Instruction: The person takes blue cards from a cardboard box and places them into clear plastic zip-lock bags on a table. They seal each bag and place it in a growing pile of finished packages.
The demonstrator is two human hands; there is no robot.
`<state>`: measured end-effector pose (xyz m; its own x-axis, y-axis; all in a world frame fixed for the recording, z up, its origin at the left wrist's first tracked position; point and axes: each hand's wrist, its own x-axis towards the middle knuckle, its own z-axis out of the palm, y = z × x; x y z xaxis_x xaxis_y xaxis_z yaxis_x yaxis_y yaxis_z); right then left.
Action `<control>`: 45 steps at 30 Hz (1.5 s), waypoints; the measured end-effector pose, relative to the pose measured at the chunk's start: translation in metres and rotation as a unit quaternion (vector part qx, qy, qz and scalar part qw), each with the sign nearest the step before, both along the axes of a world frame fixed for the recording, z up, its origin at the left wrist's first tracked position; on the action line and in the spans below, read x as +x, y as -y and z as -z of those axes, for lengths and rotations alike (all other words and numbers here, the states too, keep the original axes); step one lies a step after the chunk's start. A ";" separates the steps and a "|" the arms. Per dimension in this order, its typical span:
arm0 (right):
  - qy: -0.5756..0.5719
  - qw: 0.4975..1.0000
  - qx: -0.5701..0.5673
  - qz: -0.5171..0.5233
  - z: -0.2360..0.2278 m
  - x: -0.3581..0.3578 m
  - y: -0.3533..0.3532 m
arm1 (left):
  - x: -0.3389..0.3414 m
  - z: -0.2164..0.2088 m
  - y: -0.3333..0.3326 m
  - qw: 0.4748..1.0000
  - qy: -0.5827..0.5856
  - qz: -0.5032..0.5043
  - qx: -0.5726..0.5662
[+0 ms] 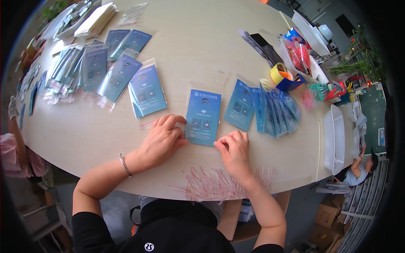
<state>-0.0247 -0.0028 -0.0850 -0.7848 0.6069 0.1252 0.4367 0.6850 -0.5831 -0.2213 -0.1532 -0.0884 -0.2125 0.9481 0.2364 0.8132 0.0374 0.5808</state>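
Observation:
A blue printed card in a clear plastic bag lies upright in front of me, between my hands. My left hand has its fingers curled together at the bag's lower left edge. At the lower right corner, my right hand pinches the bag between thumb and fingertips. Another bagged blue card lies just beyond my left hand, slightly tilted. To the right, a blue card lies beside an overlapping fan of blue cards. Red-and-clear thin strands are spread along the near table edge, beneath my right forearm.
Several bagged cards overlap at the left, near a white stack. At the right are a phone, yellow tape on a blue dispenser, and a white tray. Other people sit at the far left and far right.

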 end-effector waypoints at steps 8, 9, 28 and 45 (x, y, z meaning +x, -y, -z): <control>0.054 0.998 0.006 0.034 -0.008 -0.006 0.005 | 0.008 -0.005 -0.006 0.999 -0.016 -0.031 -0.004; 0.055 0.998 0.002 0.037 -0.008 -0.007 0.005 | 0.008 -0.007 -0.006 0.999 -0.017 -0.028 -0.007; -0.002 0.995 -0.062 0.074 -0.009 -0.007 0.004 | 0.006 -0.012 -0.010 0.998 -0.059 0.012 0.020; 0.089 0.963 0.237 -0.090 -0.007 0.009 0.014 | -0.026 0.010 0.056 0.964 -0.252 0.083 0.020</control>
<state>-0.0158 -0.0172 -0.0777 -0.9070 0.3662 0.2082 0.3496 0.9301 -0.1130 -0.2475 -0.2091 -0.0983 0.0922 0.9470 0.3078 0.9855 -0.1310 0.1077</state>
